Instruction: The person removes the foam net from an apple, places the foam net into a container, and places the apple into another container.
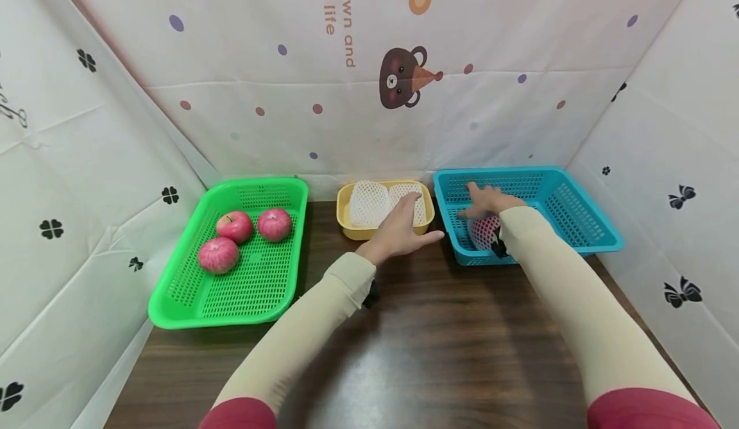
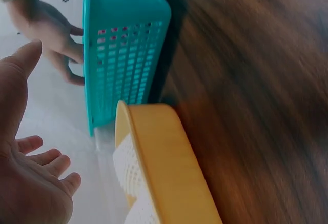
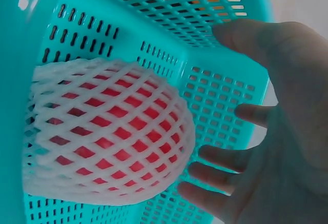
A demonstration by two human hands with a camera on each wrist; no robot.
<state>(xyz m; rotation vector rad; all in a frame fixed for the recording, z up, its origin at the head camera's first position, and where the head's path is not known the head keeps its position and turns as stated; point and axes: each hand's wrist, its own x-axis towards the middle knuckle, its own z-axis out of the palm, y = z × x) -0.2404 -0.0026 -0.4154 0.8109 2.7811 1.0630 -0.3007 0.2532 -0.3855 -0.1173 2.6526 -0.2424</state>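
Observation:
An apple in a white foam net (image 3: 118, 137) lies in the blue basket (image 1: 577, 247), near its left front corner. My right hand (image 1: 487, 202) is over that basket, fingers spread and apart from the netted apple, as the right wrist view shows. My left hand (image 1: 398, 230) hovers at the front of the small yellow basket (image 1: 352, 233), its thumb and fingers stretched out with nothing in them. Inside the yellow basket are white foam nets (image 1: 369, 203). Part of the netted apple is hidden by my right wrist in the head view.
A green basket (image 1: 248, 313) stands at the left with three bare apples, one of them this apple (image 1: 218, 255). All three baskets stand on a dark wooden table (image 1: 427, 352). Patterned cloth (image 1: 346, 127) hangs behind and at both sides.

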